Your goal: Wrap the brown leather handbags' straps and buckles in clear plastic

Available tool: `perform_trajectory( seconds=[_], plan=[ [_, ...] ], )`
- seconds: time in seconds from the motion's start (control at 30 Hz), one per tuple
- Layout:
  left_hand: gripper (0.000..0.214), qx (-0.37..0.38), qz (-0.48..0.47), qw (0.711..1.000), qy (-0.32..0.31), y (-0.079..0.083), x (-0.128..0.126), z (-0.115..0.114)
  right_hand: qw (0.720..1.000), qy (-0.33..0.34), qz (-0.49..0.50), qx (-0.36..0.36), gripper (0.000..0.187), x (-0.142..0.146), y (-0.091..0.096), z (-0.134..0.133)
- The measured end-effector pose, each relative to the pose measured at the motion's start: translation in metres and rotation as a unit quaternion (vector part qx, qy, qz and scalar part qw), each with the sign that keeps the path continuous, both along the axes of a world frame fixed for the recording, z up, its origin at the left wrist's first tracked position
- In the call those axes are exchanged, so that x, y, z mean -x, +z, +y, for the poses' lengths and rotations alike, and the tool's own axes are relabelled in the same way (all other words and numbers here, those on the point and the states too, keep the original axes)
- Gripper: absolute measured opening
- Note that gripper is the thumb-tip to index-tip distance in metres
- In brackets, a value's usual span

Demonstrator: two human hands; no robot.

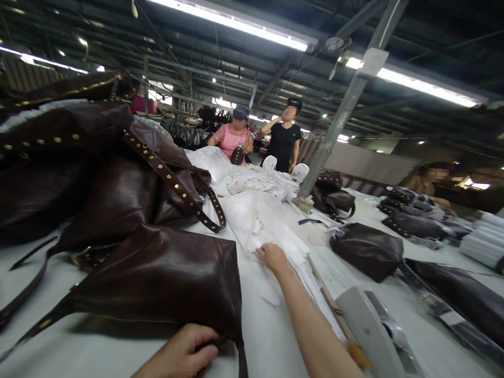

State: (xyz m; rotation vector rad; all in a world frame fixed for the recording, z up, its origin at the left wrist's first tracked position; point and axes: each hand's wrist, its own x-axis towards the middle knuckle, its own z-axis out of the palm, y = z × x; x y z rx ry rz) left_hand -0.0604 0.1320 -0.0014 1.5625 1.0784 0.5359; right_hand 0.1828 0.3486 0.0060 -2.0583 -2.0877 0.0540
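Observation:
A dark brown leather handbag point(163, 275) lies on the white table in front of me, its straps trailing to the left and right. My left hand point(187, 348) is closed at the near edge of this bag, fingers curled under it; a bit of studded strap shows below the palm. Farther out, my right hand point(275, 258) pinches a thin white sheet point(249, 223) at the edge of a crumpled heap. Whether the sheet is paper or plastic I cannot tell. A studded strap point(170, 177) from the piled bags hangs down near the handbag.
Several brown bags point(85, 166) are heaped at left. A grey device point(375, 341) stands right of my forearm. Beyond it are another brown bag point(366, 249), a metal post point(338, 126) and white rolls point(493, 246). Two people stand across the table; another person is at far right.

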Motion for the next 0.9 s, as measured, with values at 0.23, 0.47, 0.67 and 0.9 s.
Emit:
perform_trajectory(
  seconds=[0.23, 0.47, 0.67, 0.9],
  plan=[
    [0.017, -0.023, -0.008, 1.000, -0.008, 0.003, 0.001, -0.001, 0.990, -0.034, 0.135, -0.026, 0.008, -0.015, 0.011, -0.009],
    [0.016, -0.047, -0.020, 0.999, 0.000, -0.004, 0.003, -0.003, 0.932, -0.025, 0.356, -0.061, 0.024, -0.027, 0.032, -0.042],
    [0.023, -0.164, -0.002, 0.984, 0.065, -0.001, 0.003, -0.017, 0.849, 0.044, 0.527, -0.018, 0.039, -0.021, 0.047, -0.133],
    [0.030, -0.202, -0.109, 0.951, 0.205, 0.031, -0.023, -0.067, 0.786, 0.106, 0.607, 0.049, 0.041, 0.012, 0.046, -0.253]
  ],
)
